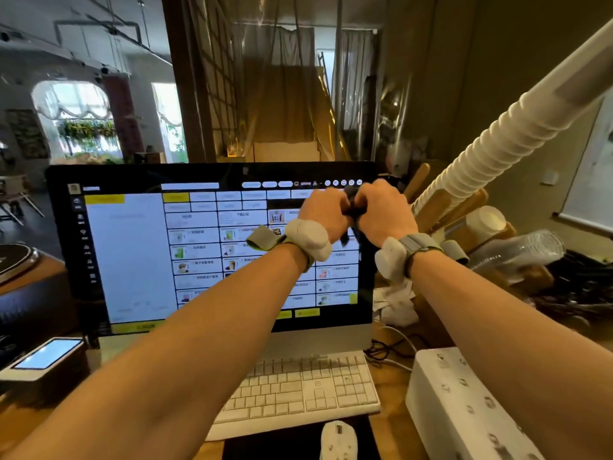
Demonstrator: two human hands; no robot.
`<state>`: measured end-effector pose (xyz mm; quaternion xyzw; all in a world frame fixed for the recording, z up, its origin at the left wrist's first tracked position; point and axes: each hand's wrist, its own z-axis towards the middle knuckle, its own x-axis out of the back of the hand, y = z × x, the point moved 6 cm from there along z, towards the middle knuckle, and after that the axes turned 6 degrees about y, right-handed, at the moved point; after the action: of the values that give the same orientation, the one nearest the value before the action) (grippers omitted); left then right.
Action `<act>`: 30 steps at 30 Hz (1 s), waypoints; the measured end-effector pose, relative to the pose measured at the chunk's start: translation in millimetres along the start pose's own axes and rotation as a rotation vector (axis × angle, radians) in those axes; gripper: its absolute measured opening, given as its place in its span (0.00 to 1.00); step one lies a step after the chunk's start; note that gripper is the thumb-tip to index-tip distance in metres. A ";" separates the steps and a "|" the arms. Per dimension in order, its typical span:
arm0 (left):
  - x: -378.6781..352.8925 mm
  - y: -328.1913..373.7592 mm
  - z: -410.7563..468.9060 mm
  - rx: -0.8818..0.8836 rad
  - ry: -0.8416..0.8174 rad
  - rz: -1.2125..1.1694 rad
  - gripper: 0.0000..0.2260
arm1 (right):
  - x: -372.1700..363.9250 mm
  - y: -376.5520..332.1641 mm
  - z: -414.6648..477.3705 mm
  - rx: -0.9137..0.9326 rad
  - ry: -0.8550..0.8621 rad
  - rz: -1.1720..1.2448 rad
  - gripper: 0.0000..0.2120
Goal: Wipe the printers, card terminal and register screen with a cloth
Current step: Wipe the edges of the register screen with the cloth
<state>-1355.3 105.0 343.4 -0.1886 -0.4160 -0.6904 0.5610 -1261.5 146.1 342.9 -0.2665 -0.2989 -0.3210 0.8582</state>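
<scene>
A small card terminal (46,358) with a lit, pale blue display is seen at the far left, tilted up on a white base; the register screen (132,247) is seen as a wide black-framed monitor, lit, with a white panel at its left and a grid of product tiles at its right; the cloth (355,210) is dark and bunched into a small wad, with one end hanging down.

A wooden counter (394,436) is shown under everything; a white keyboard (298,390) is set just before the monitor's stand, a white mouse (338,441) on a black mat (282,443) is placed nearer, and a white box (464,410) is set at the right; crumpled paper (394,303) is piled right of the screen, and a ribbed white hose (497,134) is slanted above stacked cups (486,220); a bright arched window is seen at the far left of the room.

The cloth is held up before the screen's upper right corner; it is gripped on one side by the curled fingers of the left hand (323,210) and on the other by those of the right hand (386,217), the two hands being pressed close together; whether the screen is touched by it cannot be told.
</scene>
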 end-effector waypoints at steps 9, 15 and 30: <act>90.1 -127.0 -56.8 0.230 0.118 0.183 0.10 | -70.3 -149.4 -15.5 0.314 -0.109 0.214 0.08; 168.1 -211.4 -107.8 0.413 0.230 0.219 0.06 | -102.1 -268.5 -28.7 0.480 -0.132 0.319 0.05; 231.7 -299.1 -157.1 0.517 0.197 0.327 0.06 | -146.5 -395.4 -39.4 0.649 -0.224 0.300 0.07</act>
<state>-1670.9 -154.3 311.9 -0.0363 -0.4854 -0.4775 0.7315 -1619.0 -79.9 320.9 -0.0547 -0.4347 -0.0491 0.8976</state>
